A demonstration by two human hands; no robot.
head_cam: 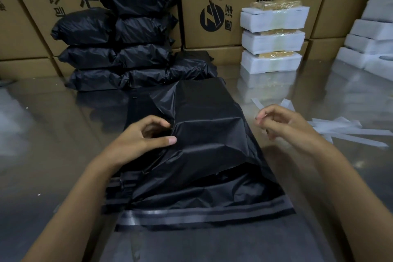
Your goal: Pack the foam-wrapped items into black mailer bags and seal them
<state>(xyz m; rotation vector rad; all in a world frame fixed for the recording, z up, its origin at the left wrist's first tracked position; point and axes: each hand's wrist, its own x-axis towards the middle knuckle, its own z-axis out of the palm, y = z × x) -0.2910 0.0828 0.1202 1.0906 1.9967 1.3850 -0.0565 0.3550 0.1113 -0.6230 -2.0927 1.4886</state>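
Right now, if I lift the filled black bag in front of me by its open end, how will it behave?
The filled mailer bag would probably sag: its film is thin and creased, with a boxy item bulging at the far end. That weight would likely hang low, and the load might slide. The glossy plastic looks slippery, so the left hand pinching one fold may not hold it. The unsealed flap would likely flop.

Warehouse packing station, printed cardboard cartons point(234, 2) stacked behind, sealed black mailer bags point(119, 49) piled, foam-wrapped items point(273, 40) stacked
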